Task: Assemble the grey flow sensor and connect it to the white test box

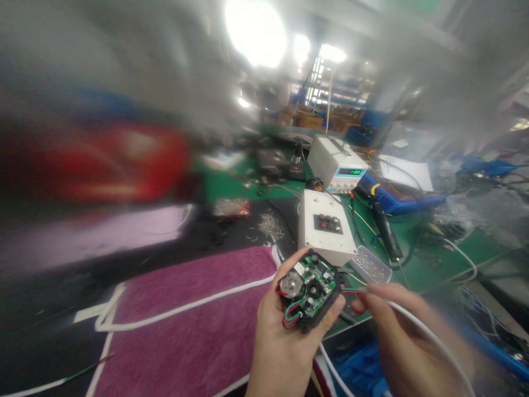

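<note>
My left hand (pixel 285 331) is closed around a black housing with a green circuit board (pixel 314 286) facing up. A round metal motor (pixel 291 284) sits on the board's left side, and red and green wires loop at its lower left corner. Thin coloured wires leave the housing's right side and run into a white cable (pixel 425 325). Just right of the housing, my right hand (pixel 392 325) pinches that cable near the wires; its edge is blurred. Beneath and left of my left hand lies a purple cloth (pixel 185 309) with white trim.
Behind my hands stands a white switch box (pixel 324 220), with a power supply (pixel 336 165) farther back. A tray of small metal pins (pixel 370 267) and a black screwdriver-like tool (pixel 384 231) lie to the right. Loose pins (pixel 270 226) are scattered left of the box. Blue bins (pixel 359 369) sit below the table edge.
</note>
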Demonstrator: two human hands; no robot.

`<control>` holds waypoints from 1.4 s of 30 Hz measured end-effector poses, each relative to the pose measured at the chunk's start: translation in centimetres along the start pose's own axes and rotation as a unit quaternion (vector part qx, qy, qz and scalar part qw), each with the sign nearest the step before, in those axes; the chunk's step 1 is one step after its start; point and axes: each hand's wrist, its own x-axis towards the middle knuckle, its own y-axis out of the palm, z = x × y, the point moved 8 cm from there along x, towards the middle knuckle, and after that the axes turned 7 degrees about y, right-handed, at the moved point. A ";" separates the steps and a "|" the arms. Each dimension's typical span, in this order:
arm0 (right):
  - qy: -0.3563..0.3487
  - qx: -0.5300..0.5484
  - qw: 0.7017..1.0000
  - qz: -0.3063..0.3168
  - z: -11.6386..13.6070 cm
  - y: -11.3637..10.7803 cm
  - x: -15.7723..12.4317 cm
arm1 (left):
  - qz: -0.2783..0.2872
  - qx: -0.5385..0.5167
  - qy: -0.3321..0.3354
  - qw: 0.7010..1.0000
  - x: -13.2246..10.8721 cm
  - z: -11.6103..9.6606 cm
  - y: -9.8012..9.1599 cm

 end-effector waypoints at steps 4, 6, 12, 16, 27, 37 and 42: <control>0.009 0.053 0.998 0.017 -0.6 0.5 -0.3 | -0.014 -0.005 0.011 1.000 0.1 0.0 0.1; 0.007 0.073 0.997 0.036 -0.6 0.8 -0.5 | -0.026 -0.007 0.019 0.999 0.2 -0.3 0.1; -0.047 0.049 0.995 0.066 0.8 0.9 -0.6 | -0.052 0.004 0.000 0.999 -0.2 -0.9 -0.2; -0.191 0.035 0.972 0.131 2.4 0.9 0.0 | -0.018 -0.005 -0.044 0.999 -0.4 -1.1 0.2; -0.247 -0.014 0.950 0.190 3.4 1.0 0.7 | -0.019 -0.028 -0.060 0.998 -0.5 -1.2 0.2; -0.226 0.013 0.968 0.106 3.2 0.8 -0.5 | 0.012 -0.036 -0.051 0.998 -0.8 -1.5 0.7; -0.248 0.005 0.961 0.123 4.0 1.4 -0.7 | 0.018 -0.056 -0.065 0.996 -0.8 -1.1 0.6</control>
